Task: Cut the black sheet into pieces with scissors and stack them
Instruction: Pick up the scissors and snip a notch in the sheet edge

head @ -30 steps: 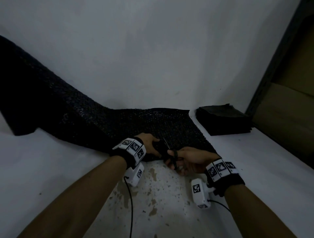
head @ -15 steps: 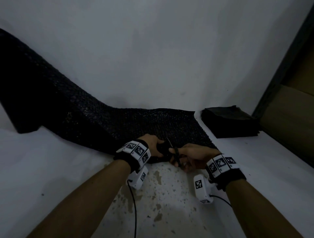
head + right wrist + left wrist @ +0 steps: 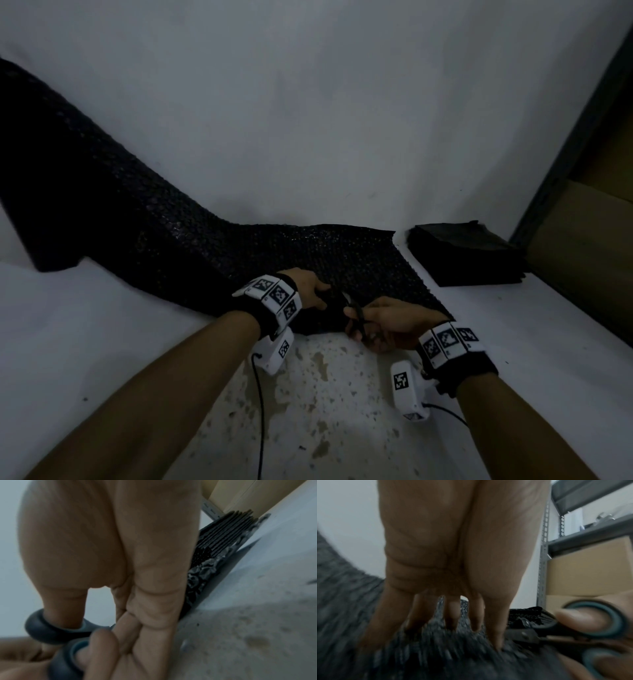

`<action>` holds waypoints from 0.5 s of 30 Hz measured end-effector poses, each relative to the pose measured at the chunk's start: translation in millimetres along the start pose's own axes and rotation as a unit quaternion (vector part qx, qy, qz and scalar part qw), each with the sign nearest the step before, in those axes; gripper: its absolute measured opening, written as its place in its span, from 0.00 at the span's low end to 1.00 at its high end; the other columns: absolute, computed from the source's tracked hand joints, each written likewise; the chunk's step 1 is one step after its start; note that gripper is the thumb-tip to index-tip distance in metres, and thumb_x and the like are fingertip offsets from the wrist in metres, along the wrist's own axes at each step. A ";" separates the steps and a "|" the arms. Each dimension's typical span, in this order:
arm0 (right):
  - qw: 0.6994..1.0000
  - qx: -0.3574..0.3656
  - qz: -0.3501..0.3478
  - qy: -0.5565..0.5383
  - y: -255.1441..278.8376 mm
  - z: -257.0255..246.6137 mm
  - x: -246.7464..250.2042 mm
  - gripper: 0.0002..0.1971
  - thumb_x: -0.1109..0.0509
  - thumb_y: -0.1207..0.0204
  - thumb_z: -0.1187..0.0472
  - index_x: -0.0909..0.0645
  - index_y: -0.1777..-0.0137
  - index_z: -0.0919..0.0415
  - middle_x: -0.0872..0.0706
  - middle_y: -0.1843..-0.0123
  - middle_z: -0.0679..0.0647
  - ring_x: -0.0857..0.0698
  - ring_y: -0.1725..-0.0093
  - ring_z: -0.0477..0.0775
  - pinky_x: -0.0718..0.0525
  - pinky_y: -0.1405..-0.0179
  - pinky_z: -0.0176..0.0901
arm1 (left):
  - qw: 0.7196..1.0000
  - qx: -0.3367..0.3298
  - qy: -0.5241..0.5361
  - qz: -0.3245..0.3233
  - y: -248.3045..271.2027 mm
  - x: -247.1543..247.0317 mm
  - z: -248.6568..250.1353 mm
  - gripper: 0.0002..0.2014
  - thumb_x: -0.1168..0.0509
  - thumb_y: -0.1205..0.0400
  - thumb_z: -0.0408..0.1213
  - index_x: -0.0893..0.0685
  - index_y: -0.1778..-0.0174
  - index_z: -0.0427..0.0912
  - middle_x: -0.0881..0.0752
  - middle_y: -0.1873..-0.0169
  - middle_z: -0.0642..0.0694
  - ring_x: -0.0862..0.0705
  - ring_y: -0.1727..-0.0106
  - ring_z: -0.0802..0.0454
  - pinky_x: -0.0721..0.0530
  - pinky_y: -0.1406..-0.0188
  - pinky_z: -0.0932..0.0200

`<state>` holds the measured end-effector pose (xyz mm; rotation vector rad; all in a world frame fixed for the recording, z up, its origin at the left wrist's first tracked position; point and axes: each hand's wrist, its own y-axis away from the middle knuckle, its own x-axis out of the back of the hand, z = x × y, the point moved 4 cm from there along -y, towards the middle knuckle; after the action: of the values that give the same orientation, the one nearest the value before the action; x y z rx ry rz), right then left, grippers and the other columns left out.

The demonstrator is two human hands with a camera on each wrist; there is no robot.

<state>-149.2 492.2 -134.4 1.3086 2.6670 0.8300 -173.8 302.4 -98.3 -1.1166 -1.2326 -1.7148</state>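
The black sheet [image 3: 212,253] lies across the worktop [image 3: 513,342], its right end flat near the front edge and its long left part rising up the white backdrop toward the far left. It is a bubbled, knobbly material with a faint sheen, soft enough to drape and fold. Judging by the length left uncut, most of the cutting remains.

The scissors [image 3: 356,317] meet the sheet at its near edge, some way in from its right end, so a new cut looks to be just starting there. Their loops are dark with a teal lining, and the blades are dark and narrow. The right hand [image 3: 394,325] holds them, thumb through 1 loop and fingers through the other. The left hand [image 3: 310,291] pinches the sheet's near edge just left of the blades, its fingers [image 3: 450,616] pressing into the material.

At the worktop's right edge, well apart from the hands, sits a stack [image 3: 462,251] of cut pieces, many layers deep, squarish and fairly even at the sides. So part of the task is done.

The worktop is white, worn and speckled near the front.
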 end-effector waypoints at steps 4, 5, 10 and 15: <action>1.000 -0.005 -0.005 0.001 -0.5 3.4 3.4 0.28 0.24 0.28 0.39 0.11 0.51 0.68 0.16 0.63 0.58 0.27 0.75 0.52 0.32 0.71 0.43 | 0.998 0.027 -0.005 0.058 -8.7 17.4 -7.9 0.35 0.30 0.21 0.59 0.28 0.18 0.54 0.22 0.26 0.43 0.19 0.31 0.40 0.16 0.35 0.46; 1.000 -0.008 -0.005 0.003 -0.6 3.7 3.6 0.28 0.23 0.29 0.38 0.11 0.51 0.67 0.15 0.63 0.58 0.27 0.74 0.52 0.32 0.70 0.44 | 0.998 0.032 -0.008 0.059 -11.2 16.3 -9.5 0.36 0.30 0.21 0.61 0.30 0.17 0.55 0.24 0.24 0.43 0.21 0.30 0.39 0.17 0.35 0.46; 1.000 -0.024 -0.008 -0.009 0.9 -0.8 2.5 0.26 0.24 0.26 0.41 0.12 0.48 0.68 0.13 0.62 0.59 0.23 0.70 0.53 0.26 0.67 0.44 | 1.000 0.015 -0.018 0.019 -19.3 2.6 -13.7 0.34 0.38 0.15 0.60 0.41 0.14 0.60 0.31 0.18 0.45 0.27 0.23 0.40 0.22 0.29 0.51; 0.999 -0.034 -0.023 -0.024 -0.8 -11.5 1.4 0.28 0.22 0.29 0.42 0.14 0.45 0.70 0.12 0.60 0.62 0.23 0.70 0.54 0.21 0.69 0.44 | 0.997 0.006 -0.075 0.004 -21.4 -2.1 -15.2 0.34 0.40 0.16 0.63 0.43 0.14 0.64 0.28 0.20 0.48 0.21 0.28 0.42 0.17 0.34 0.47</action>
<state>-153.9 487.8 -124.7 1.2309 2.5975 0.8633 -195.9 293.8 -109.6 -1.2606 -1.3256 -1.6395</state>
